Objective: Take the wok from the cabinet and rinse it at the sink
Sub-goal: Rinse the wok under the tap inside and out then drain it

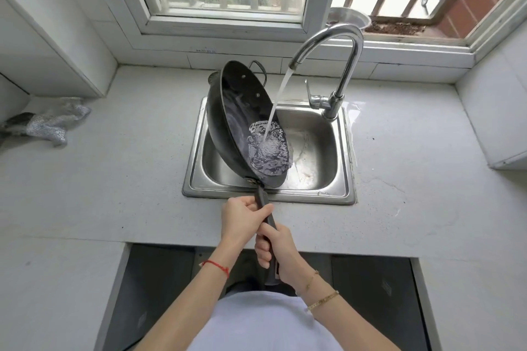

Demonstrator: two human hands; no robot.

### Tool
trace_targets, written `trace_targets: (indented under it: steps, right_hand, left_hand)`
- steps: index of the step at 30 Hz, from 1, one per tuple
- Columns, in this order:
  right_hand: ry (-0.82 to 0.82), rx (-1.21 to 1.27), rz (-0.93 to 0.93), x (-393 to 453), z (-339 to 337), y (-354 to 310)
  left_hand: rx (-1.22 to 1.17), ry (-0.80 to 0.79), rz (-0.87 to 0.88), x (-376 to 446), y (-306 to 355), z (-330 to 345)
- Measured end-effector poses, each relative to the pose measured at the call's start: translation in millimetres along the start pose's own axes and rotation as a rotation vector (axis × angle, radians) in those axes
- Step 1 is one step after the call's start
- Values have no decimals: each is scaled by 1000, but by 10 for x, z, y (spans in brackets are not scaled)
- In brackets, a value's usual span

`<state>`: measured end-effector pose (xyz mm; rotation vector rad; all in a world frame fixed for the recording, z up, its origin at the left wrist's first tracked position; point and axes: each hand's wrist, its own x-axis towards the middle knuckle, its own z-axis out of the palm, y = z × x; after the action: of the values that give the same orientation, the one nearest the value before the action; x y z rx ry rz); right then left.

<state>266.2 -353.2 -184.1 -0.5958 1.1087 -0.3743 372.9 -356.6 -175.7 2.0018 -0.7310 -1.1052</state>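
Note:
A black wok [238, 111] is tilted over the steel sink [336, 188], its open side turned to the right. Water pours from the curved faucet [339, 45] into the wok and pools at its lower edge. My left hand [242, 218] grips the upper part of the long dark handle [263, 202], near the wok. Lower down the same handle, my right hand [275, 248] grips its end. The handle's middle is hidden by my fingers.
A crumpled grey cloth [51, 125] lies on the white counter [114, 165] at the far left. A metal pot [349, 17] stands on the window sill behind the faucet. Below the counter edge the cabinet opening [159, 288] is dark.

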Motion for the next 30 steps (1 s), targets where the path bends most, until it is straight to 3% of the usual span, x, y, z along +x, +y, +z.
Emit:
trace_targets:
  steps: [10,21,25,30]
  right_hand:
    - [-76,113,41,19,52,-4]
    - [-110,117,28,19,13,-5]
    - [-105,89,19,21,-26,4]
    - [-103,59,14,22,-83,42]
  left_hand:
    - [60,95,62,-104,120,-67]
    - [18,68,53,-65,51,-41]
    - [-286,-40,-117,26,-77,-55]
    - [-756,-422,-314,44,-147,-50]
